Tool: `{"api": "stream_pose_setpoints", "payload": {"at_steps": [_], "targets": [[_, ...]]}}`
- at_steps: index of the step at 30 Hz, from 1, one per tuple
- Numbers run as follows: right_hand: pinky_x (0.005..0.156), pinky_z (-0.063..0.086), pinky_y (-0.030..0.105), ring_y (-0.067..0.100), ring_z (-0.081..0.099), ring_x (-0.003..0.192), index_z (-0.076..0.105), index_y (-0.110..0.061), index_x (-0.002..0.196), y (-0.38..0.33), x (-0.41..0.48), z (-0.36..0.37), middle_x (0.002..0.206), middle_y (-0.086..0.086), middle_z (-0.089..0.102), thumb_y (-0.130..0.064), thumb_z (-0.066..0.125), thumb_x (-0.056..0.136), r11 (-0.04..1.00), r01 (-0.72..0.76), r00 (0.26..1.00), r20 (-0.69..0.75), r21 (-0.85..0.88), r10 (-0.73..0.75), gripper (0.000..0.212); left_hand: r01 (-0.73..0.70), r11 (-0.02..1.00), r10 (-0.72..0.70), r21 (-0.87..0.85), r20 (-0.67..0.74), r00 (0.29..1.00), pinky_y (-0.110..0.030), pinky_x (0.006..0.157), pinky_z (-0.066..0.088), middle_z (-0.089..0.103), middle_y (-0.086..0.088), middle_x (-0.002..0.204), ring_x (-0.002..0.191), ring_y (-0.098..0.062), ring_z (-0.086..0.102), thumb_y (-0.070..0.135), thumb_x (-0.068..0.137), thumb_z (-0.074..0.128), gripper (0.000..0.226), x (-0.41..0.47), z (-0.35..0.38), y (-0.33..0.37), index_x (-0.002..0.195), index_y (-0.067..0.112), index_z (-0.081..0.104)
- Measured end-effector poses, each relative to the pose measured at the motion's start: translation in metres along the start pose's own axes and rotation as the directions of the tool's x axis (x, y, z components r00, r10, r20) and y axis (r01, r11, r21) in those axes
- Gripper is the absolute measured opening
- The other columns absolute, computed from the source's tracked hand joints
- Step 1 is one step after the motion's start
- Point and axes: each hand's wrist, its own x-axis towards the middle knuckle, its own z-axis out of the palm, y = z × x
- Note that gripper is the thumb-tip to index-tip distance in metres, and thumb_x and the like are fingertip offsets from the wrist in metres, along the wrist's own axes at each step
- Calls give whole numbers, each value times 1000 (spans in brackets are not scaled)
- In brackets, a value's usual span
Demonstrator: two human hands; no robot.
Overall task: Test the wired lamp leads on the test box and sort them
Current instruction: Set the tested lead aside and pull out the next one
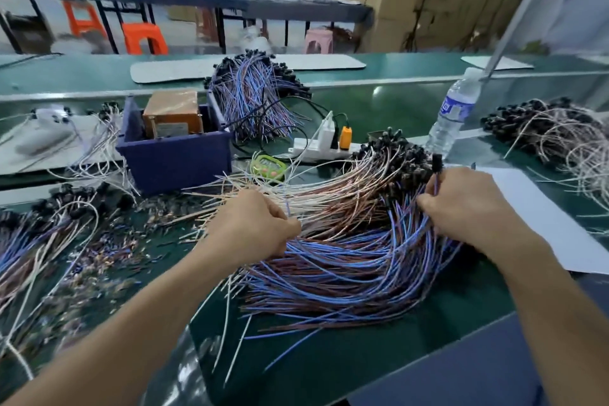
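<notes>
Six heaps of wired leads (346, 260) lie on the green bench (379, 102), as far as the blurred left side lets me count. There is one blue bin (178, 158) with one orange-brown box (171, 112) inside it, one power strip (303, 147) carrying three plugs (345, 137), one green timer (267, 165) and one water bottle (453, 112). Behind stand two orange stools (145, 38) and one pink stool (319, 40). Two hands are in view, the left hand (253, 224) and the right hand (468, 204).

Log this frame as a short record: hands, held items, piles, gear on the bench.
left hand: pinches blue wire ends
right hand: pinches a lead below its black socket
front pile: blue-brown leads, under both hands
bin: blue, holds brown box
power strip: behind pile, plugs in
bottle: right of strip
</notes>
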Motion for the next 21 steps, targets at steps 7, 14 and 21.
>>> {"api": "stream_pose_setpoints", "payload": {"at_steps": [7,14,21], "targets": [[64,44,33,28,58,68,62,-12,77,17,4,22,71,6,60,-51,73,89,999,-18,999,-43,-51,16,43,65,967,-49,245,-71,996,-23,53,46,64,12,46,51,-15,65,54,79,69,39,-1,14,3,57,23,75],[66,48,36,31,59,69,63,-18,71,12,-12,14,68,3,60,-59,56,96,994,31,992,-116,-104,-43,49,57,930,-18,362,-112,994,-24,52,43,65,2,50,56,-19,66,58,81,69,43,-5,16,-4,67,17,74],[53,48,23,4,50,42,54,-24,53,-64,-61,25,44,-11,52,-45,61,97,928,298,955,-77,224,-288,49,-2,987,12,158,-58,998,-23,49,39,61,8,46,39,-4,49,53,78,71,24,-23,-4,-7,63,33,75]]}}
